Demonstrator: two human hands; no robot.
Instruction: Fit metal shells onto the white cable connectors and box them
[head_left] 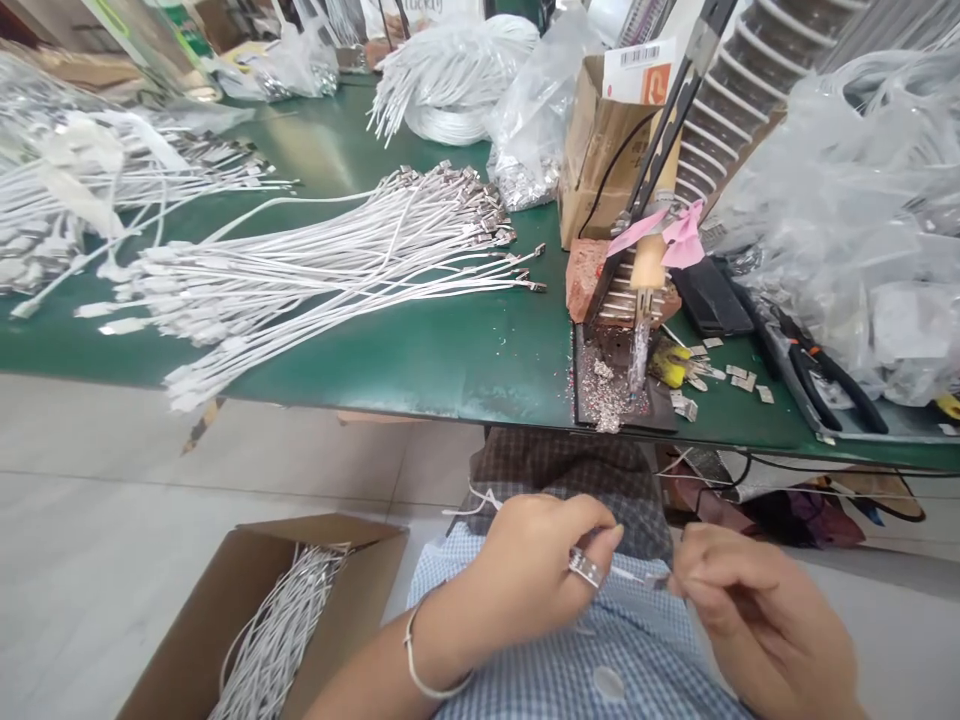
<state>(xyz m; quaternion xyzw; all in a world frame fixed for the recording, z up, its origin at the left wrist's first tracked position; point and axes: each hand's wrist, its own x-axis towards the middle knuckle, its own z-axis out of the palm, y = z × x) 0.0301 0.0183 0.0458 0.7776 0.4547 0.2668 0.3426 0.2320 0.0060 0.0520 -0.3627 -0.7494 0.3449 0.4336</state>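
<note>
The left grip [551, 560] is pinching a thin white cable [625, 574] between thumb and forefinger. The right grip [765, 610] is holding, at its fingertips, the small connector [655, 581] on the cable's end, so the cable's short visible stretch is lying between both grips. Beyond them, a soldering iron [648, 265] is pointing down over the counter [420, 370]; a cable pile [337, 250] is lying ahead-left of the left grip.

Left hand [544, 560] and right hand [761, 610] — both in fingertip pinches
</note>
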